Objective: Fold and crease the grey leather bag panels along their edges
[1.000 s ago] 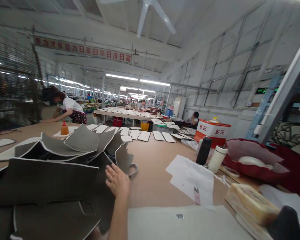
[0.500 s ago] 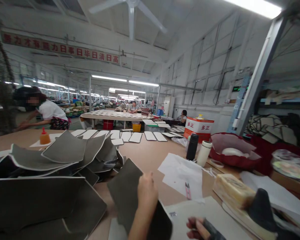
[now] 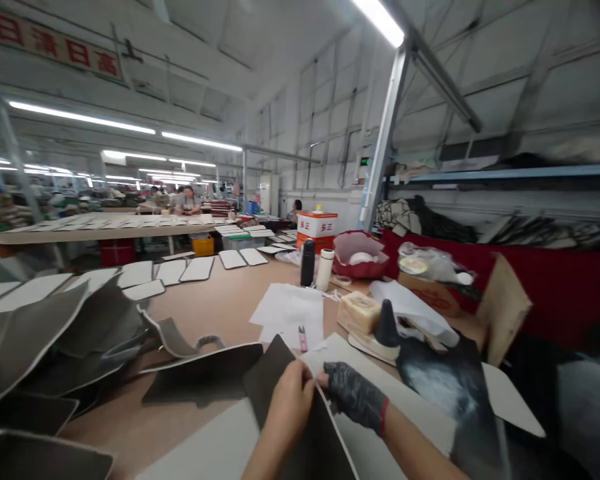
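My left hand [image 3: 290, 400] is bare and closed on the upper part of a dark grey panel [image 3: 266, 375] with a white edge, held tilted over the table. My right hand [image 3: 354, 392], in a dark fingerless glove with a red cuff, is closed at the same panel's right edge, its fingertips close to the left hand's. Pale boards [image 3: 395, 393] lie beneath the hands. Just beyond them, small pink-handled snips [image 3: 303, 339] rest on white paper [image 3: 287, 307]. More dark grey panels [image 3: 100, 320] are heaped to the left.
A wax-like yellowish block [image 3: 360, 312] and a black cone [image 3: 387, 325] stand to the right. Behind are a black bottle [image 3: 307, 263], a cream flask [image 3: 325, 269] and a red cloth-lined bowl [image 3: 361, 255]. Pale panels [image 3: 199, 269] line the table's far side.
The view has swung right. My right hand has come in from the lower right to the panel's edge beside my left hand, which still holds the panel.
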`<state>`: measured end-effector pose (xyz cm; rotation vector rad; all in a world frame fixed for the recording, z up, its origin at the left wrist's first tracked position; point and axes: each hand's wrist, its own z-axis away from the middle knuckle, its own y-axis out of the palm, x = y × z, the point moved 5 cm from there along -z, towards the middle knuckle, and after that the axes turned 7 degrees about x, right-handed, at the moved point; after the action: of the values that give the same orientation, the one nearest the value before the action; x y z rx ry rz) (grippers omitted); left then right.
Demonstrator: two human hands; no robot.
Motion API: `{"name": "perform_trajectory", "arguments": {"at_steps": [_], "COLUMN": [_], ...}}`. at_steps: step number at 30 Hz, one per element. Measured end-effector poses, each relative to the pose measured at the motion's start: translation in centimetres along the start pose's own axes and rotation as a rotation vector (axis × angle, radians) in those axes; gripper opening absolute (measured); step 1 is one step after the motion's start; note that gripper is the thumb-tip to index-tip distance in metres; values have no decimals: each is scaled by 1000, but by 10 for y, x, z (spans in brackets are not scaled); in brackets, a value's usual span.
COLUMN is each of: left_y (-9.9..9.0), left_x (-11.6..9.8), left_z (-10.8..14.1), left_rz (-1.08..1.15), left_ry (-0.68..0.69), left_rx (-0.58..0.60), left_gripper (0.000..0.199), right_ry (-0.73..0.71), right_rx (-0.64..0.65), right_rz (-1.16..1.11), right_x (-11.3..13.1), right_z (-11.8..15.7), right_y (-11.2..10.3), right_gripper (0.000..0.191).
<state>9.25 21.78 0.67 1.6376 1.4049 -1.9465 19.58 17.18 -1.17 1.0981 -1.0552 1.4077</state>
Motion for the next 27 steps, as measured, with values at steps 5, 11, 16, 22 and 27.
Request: {"name": "perform_trajectory", "arguments": {"at_steps": [5,11,16,22,27], "left_y": [-2,4,7,8,7], "left_x": [22,31,30,28,21], "left_z": [-16,-18,-17,-16,-12], "left_rz": [22,144,246,230,276], "left_ry": [-52,-109,-181,-229,-213], "left_rx": [8,83,132,62,108], "left_gripper": [12,10,19,36,40], "right_ry": [5,-1,85,79,35], "right_rx": [5,36,160,215,113], "right_rz": [-118,-191,-273,-255,-240], "right_x": [2,-8,-17,3,19], "right_z": [-4,-13,-17,-5,4], "right_y": [0,-8,-10,6,18], "right_gripper": [35,32,27,11,14]}}
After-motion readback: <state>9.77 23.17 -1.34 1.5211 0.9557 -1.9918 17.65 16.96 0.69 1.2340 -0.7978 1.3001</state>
